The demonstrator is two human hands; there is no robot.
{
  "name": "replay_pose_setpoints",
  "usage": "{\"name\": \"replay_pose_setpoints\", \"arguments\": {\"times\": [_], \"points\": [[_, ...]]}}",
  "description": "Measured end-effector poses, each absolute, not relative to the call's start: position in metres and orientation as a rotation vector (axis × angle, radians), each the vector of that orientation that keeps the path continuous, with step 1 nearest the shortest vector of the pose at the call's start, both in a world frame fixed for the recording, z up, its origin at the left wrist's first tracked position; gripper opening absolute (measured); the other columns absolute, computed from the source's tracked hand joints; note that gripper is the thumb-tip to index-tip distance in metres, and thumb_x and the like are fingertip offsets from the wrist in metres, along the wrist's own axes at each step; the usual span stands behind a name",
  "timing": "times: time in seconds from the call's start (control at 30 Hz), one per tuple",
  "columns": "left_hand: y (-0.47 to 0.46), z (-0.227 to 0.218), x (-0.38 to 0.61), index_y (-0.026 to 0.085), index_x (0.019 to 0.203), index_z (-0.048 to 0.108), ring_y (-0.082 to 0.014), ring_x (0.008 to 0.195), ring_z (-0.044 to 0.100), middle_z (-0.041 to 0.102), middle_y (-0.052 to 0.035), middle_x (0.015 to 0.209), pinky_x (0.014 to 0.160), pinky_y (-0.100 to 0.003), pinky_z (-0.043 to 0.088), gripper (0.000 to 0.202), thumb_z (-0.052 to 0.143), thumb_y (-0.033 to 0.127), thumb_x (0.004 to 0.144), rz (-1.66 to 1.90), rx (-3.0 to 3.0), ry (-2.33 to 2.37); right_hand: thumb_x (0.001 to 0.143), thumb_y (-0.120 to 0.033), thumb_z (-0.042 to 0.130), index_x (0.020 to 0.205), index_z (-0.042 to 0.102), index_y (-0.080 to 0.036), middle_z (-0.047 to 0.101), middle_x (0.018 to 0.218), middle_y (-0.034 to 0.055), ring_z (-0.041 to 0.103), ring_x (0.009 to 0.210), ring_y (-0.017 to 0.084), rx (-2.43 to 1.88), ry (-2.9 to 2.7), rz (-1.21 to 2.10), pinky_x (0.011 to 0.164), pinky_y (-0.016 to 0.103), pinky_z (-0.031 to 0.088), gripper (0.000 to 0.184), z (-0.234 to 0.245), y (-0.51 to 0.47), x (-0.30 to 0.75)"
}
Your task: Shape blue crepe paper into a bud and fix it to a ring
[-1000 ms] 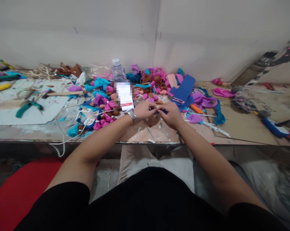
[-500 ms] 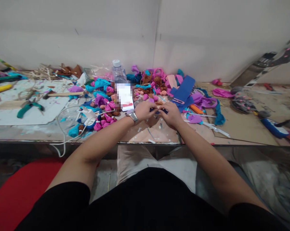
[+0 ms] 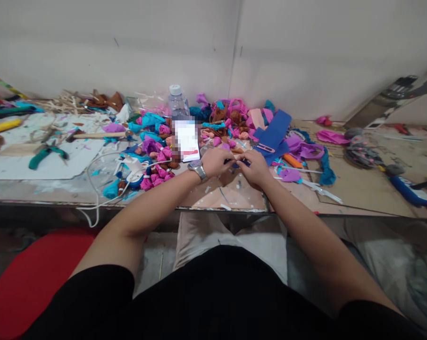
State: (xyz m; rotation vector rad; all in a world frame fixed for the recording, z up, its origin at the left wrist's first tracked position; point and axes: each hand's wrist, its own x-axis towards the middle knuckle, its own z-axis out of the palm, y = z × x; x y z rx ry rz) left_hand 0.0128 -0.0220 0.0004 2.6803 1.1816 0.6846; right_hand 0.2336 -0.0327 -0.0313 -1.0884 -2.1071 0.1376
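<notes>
My left hand (image 3: 216, 161), with a watch (image 3: 197, 168) on its wrist, is closed in a pinch over the front of the table. Its fingertips meet those of my right hand (image 3: 255, 167), which is pinched too. Between them shows a small piece of dark blue crepe paper (image 3: 244, 162), mostly covered by the fingers. Just beyond my right hand lie a wide blue crepe paper strip (image 3: 277, 126) and a pink-edged clip-like tool (image 3: 265, 148). A lit phone (image 3: 188, 141) leans beside my left hand, its screen partly blurred.
Crumpled pink, blue and brown paper bundles (image 3: 158, 174) crowd around the phone and a clear bottle (image 3: 178, 104). Leftward lie a hammer (image 3: 100, 135), green-handled pliers (image 3: 45, 156) and a white cable (image 3: 93, 174). An orange-handled tool (image 3: 293, 161) and cardboard (image 3: 362, 189) are rightward.
The view has shifted slightly, so the table things appear a little further right. Both hands keep their pinch on the dark blue piece, with only slight finger movement.
</notes>
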Motion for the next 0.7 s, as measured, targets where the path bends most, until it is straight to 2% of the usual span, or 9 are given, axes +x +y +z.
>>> {"name": "replay_pose_setpoints", "arguments": {"times": [0.23,0.7], "points": [[-0.0221,-0.0008,0.0131,0.023,0.107,0.086,-0.0242,0.093,0.073,0.083,-0.0082,0.100,0.075,-0.035,0.045,0.028,0.062,0.037,0.101,0.701,2.708,1.192,0.095,-0.027,0.068,0.094,0.073,-0.022,0.079,0.099,0.0098,0.067,0.098,0.031,-1.053,-2.106,0.165,0.089,0.046,0.046,0.008,-0.0306,-0.0332,0.2342],[-0.0223,-0.0009,0.0143,0.023,0.107,0.085,-0.0247,0.096,0.074,0.083,-0.0080,0.102,0.076,-0.036,0.044,0.030,0.061,0.040,0.103,0.689,2.721,1.187,0.096,-0.030,0.060,0.093,0.067,-0.023,0.076,0.101,0.0105,0.064,0.098,0.030,-1.127,-2.109,0.213,0.088,0.044,0.043,0.011,-0.0285,-0.0350,0.2313]]}}
